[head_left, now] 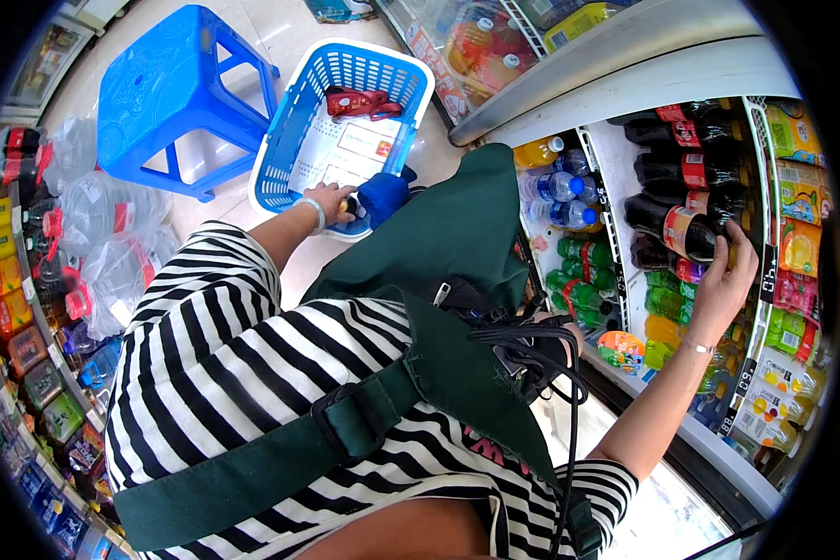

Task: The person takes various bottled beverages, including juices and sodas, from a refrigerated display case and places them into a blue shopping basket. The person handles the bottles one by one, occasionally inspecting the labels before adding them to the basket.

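Note:
My right hand (728, 273) reaches into the drinks cooler and grips one end of a dark cola bottle (691, 233) with a red and tan label. The bottle lies tilted among other dark bottles (691, 170). At the near rim of a blue and white shopping basket (413, 86), my left hand (329, 203) has its fingers curled; what they hold is hard to make out. Touching distance from it is a rounded blue thing (383, 197). Inside the basket lie a red strap-like item (359, 104) and a white printed sheet (327, 161).
A blue plastic stool (163, 93) stands left of the basket. Large clear bottles (112, 210) in plastic wrap sit by the left shelf. The cooler holds water bottles (560, 187), green bottles (581, 271) and colourful drink packs (798, 243). Black cables (574, 373) hang at my front.

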